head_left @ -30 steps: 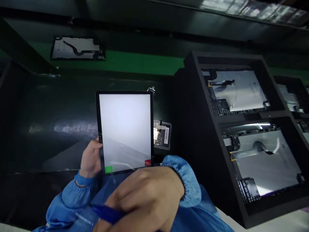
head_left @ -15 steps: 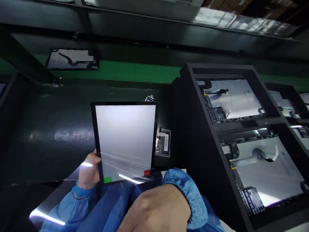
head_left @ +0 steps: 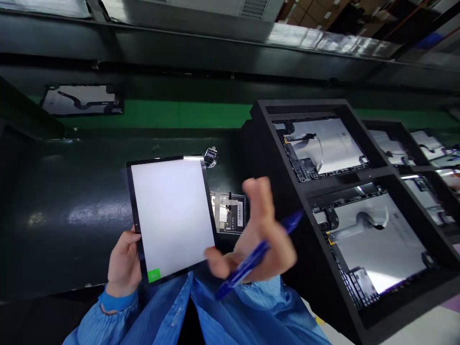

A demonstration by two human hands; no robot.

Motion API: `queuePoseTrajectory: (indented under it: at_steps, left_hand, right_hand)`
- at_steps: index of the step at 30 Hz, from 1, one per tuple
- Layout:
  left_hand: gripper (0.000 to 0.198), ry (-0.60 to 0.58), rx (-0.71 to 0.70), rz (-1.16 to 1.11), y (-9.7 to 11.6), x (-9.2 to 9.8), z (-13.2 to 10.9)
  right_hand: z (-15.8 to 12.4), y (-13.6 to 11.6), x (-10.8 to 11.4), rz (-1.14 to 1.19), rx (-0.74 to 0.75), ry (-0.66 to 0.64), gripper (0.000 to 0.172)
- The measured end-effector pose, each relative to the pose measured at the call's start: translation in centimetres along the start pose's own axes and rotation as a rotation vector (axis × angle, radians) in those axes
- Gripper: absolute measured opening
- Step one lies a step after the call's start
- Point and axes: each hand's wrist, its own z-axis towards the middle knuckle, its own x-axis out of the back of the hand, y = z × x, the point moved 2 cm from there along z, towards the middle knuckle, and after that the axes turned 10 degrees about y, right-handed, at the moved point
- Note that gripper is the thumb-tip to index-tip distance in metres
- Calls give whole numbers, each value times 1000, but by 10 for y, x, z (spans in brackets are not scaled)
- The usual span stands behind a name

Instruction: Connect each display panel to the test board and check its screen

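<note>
My left hand (head_left: 125,261) is closed on the left edge of a tablet (head_left: 172,215), thumb on its black border. The tablet's screen glows white, with a green patch at its lower left corner. My right hand (head_left: 260,235), blurred by motion, has a blue pen (head_left: 247,266) lodged across its fingers. Two of its fingers point up. Its thumb overlaps the tablet's lower right corner, where a bit of red shows; whether it touches cannot be told. Beyond the tablet's upper right corner sits a small metal tally counter (head_left: 210,156). A flat panel with exposed electronics (head_left: 232,213) lies partly behind the tablet.
Black compartmented trays (head_left: 305,189) on the right hold open tablet units with silver backs and ribbon cables (head_left: 323,146). Another such unit (head_left: 84,99) lies on the green strip (head_left: 187,114) at the back left. The dark bench top (head_left: 79,182) runs behind my left hand.
My right hand has risen from low in front to the tablet's lower right corner, and the pen now shows. A clear film over the tablet's lower part is gone from view. The view shifted right.
</note>
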Motion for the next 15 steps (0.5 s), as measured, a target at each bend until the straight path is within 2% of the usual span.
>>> queuePoseTrajectory:
  at_steps: [3,4,6,8,9,12,13,15]
  left_hand:
    - [26,15,59,51,0,-5,-7]
    - [32,16,69,63,0,-6,-9]
    - [41,4,82,75,0,-7,-13]
    - [44,-20,82,64,0,-7,-16]
    - [43,-29,76,48,1,-7,-17]
    - [35,-15,67,-16,5,-4,-16]
    - [31,-6,66,-35,6,-4,-15]
    - [23,14,35,-61,8,-2,-13]
  right_hand:
    - [-13,0,-25,-83,77,-451,62]
    - [-17,2,-32,-125,63,-594,67]
    - [-23,9,-42,-189,14,-750,81]
    - [-30,13,-46,-206,-7,-763,79]
    - [-33,14,-47,-202,1,-731,68]
    - [-42,12,-44,-172,31,-549,19]
    - [-43,10,-41,-155,28,-479,12]
    - [-42,9,-32,-122,-16,-348,13]
